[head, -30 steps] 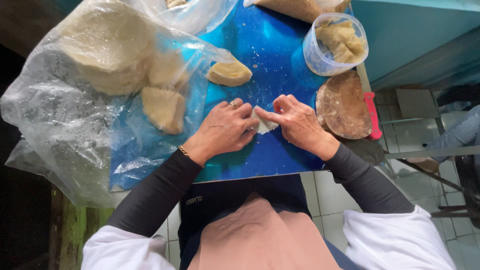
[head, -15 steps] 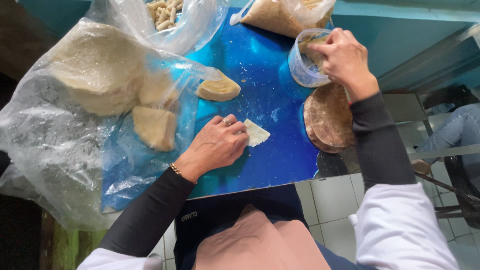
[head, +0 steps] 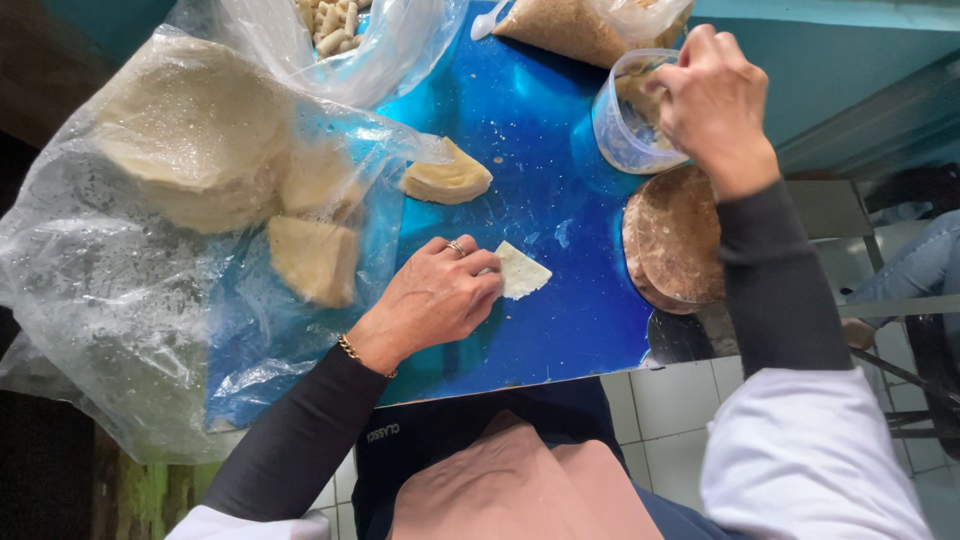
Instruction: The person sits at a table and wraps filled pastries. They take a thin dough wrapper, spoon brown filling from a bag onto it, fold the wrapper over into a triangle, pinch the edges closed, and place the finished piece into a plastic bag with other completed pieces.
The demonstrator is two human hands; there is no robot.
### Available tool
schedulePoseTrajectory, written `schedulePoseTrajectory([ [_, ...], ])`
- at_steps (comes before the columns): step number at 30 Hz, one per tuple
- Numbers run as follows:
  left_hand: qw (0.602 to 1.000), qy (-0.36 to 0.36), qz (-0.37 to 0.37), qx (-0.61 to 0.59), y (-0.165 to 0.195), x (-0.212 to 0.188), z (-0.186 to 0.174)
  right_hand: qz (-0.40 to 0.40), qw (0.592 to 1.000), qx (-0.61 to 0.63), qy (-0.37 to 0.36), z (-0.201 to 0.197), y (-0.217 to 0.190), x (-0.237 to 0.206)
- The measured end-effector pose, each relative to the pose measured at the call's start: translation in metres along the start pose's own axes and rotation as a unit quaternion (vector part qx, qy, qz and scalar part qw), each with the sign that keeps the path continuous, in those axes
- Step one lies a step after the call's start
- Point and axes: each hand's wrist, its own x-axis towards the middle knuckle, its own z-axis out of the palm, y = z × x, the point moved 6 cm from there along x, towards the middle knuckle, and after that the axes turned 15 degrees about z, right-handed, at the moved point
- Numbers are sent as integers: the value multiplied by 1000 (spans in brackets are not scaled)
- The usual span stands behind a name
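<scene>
Wrapper (head: 522,271), a thin pale square, lies flat on the blue desk (head: 560,120), its near corner pinned under the fingertips of the left hand (head: 432,300), which is loosely curled and grips nothing. Beyond the wrapper, the right hand (head: 712,100) is bunched over the clear tub (head: 625,130) of filling; whether it has pinched anything, I cannot tell. Too heavy a pinch could well tear so thin a sheet.

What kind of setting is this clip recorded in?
Probably a small home or stall food-prep spot. A blue table holds a clear bag of stacked dough wrappers, a plastic tub of filling that the right hand reaches into, and one cut wrapper piece under the left hand.
</scene>
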Motion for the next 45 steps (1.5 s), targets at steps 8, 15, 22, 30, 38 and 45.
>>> schedulePoseTrajectory([
  [8, 1000, -5, -12, -8, 5, -5, 3, -250, 962, 104, -8, -85, -152, -121],
  [15, 1000, -18, -22, -5, 8, -7, 4, -290, 957, 19, 12, -81, -163, -136],
  [22, 1000, -3, -15, -19, 13, -11, -1, -116, 984, 130, 24, -86, -107, -109],
  [30, 999, -1, -19, -31, 12, -10, -4, 34, 997, -18, 72, -56, -48, -108],
  [38, 998, 24, -14, -48, 6, -2, -12, 53, 978, 183, 82, -64, -7, -62],
  [45, 997, 18, -28, -72, -11, 10, -16, 127, 960, 248, -15, 66, 44, 120],
])
